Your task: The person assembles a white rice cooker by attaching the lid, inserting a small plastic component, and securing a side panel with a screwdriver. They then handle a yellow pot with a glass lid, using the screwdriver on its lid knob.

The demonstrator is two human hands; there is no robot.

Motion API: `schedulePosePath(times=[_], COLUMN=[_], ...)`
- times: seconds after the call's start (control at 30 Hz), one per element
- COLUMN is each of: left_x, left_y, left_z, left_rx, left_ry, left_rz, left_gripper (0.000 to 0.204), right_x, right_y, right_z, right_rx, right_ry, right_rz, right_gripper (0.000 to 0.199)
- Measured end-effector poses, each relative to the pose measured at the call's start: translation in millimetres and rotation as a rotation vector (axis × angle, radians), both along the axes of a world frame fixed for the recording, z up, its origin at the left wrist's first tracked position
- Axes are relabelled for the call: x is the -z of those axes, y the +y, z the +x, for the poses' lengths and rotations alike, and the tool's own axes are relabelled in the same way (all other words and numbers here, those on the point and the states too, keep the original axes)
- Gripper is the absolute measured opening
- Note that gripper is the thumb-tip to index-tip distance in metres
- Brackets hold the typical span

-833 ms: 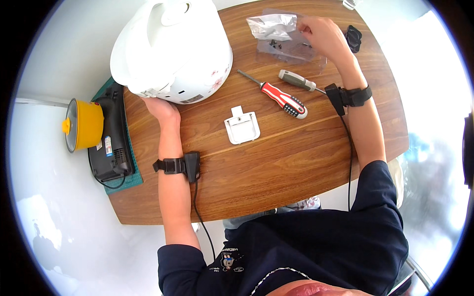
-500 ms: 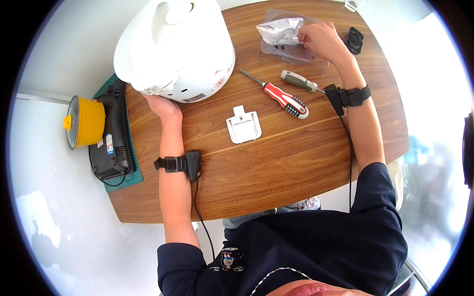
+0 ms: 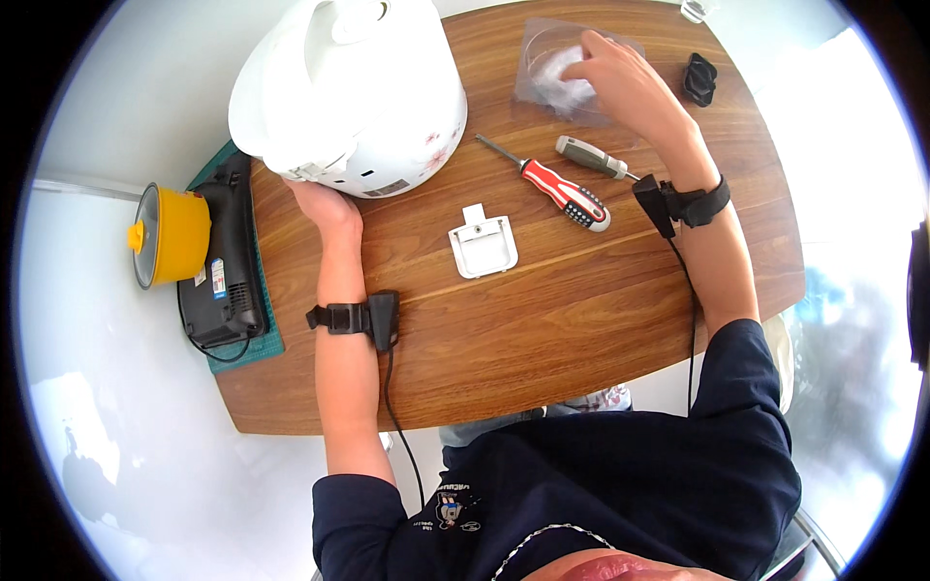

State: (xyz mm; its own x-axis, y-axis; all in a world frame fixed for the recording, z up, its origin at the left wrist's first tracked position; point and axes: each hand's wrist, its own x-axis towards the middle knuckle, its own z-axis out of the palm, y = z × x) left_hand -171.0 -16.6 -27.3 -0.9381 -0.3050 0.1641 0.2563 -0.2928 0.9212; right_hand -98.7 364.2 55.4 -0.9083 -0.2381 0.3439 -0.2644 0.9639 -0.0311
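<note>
The white rice cooker with a floral print stands at the far left of the table. My left hand is at its near lower edge, the fingers hidden beneath or behind it. Over a clear plastic tray at the far right, my right hand is open, thumb and forefinger apart. A shiny, motion-blurred plastic bag lies on or just above the tray, below that hand. Near the middle are a red-and-black-handled screwdriver, a grey-handled screwdriver and a small white plastic cover.
A black appliance sits on a green mat at the left edge, beside a yellow pot. A small black object lies at the far right. Black cables run from straps on both my forearms.
My right hand has let go of the shiny bag and its fingers have spread. The bag has dropped toward the tray. My left hand stays at the rice cooker.
</note>
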Motion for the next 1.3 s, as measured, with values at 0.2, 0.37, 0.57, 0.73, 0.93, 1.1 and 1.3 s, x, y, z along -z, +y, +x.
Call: schedulePosePath(times=[0.2, 0.37, 0.57, 0.73, 0.93, 1.1, 1.3], left_x=[2.6, 2.7, -4.9, -6.6, -19.6, -23.4, -7.9], left_y=[-3.4, -4.4, 0.7, 1.8, 10.4, 14.8, 7.5], left_z=[-1.6, -0.1, 1.2, 2.5, 9.3, 14.4, 3.3], left_rx=[0.004, 0.028, 0.041, 0.023, 0.012, -0.02, -0.028], left_ry=[-0.007, -0.039, -0.015, -0.021, -0.059, -0.062, 0.024], left_rz=[-0.027, -0.013, -0.017, -0.035, 0.006, -0.045, -0.143], left_gripper=[0.061, 0.063, 0.06, 0.06, 0.066, 0.073, 0.063], right_x=[-30.6, -34.4, 0.3, -8.0, -23.5, -47.6, -52.6], right_y=[-14.7, -16.6, 16.7, 29.3, 8.0, -34.5, -72.4], right_z=[19.3, 29.3, 12.7, 10.1, 11.7, 25.7, 43.6], right_rx=[0.069, -0.149, 0.194, 0.265, 0.135, 0.061, -0.062], right_ry=[-0.058, -0.491, -0.25, -0.176, 0.031, 0.04, -0.007], right_rz=[-0.104, -0.139, 0.182, 0.169, -0.237, -0.437, -0.637], right_gripper=[0.038, 0.029, 0.034, 0.031, 0.026, 0.024, 0.021])
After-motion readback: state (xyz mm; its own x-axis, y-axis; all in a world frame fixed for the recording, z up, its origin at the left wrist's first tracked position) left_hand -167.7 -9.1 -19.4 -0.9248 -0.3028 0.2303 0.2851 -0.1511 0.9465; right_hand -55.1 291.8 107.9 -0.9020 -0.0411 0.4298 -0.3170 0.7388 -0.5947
